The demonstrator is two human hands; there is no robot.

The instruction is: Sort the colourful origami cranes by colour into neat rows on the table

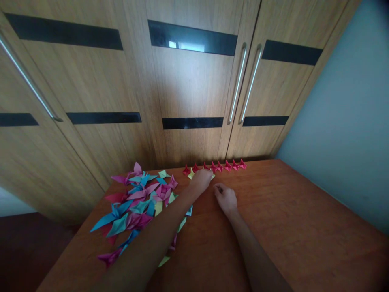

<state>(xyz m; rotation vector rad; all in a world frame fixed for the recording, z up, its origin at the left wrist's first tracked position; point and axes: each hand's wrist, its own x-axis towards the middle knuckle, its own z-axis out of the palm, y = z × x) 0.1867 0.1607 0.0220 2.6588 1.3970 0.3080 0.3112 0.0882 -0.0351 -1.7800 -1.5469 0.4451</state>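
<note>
Along the table's far edge stands a row of small red folded-paper pieces (227, 166). A yellow origami piece (191, 174) sits in front of the row's left end. My left hand (201, 181) reaches in just right of it, fingers closed, with a bit of another yellow origami piece (213, 176) showing at the fingertips. Closer to me, my right hand (226, 198) rests near the tabletop, its fingers curled together and nothing visible in them. A heap of paper cranes and folded pieces (139, 207) in pink, blue, red and green lies left, partly behind my left forearm.
The brown wooden table (273, 219) backs against a wooden wardrobe (194, 89) with dark strips and metal handles (251, 83). A pale blue wall (343, 121) borders the right side. At the lower left the table edge drops to a dark floor (33, 247).
</note>
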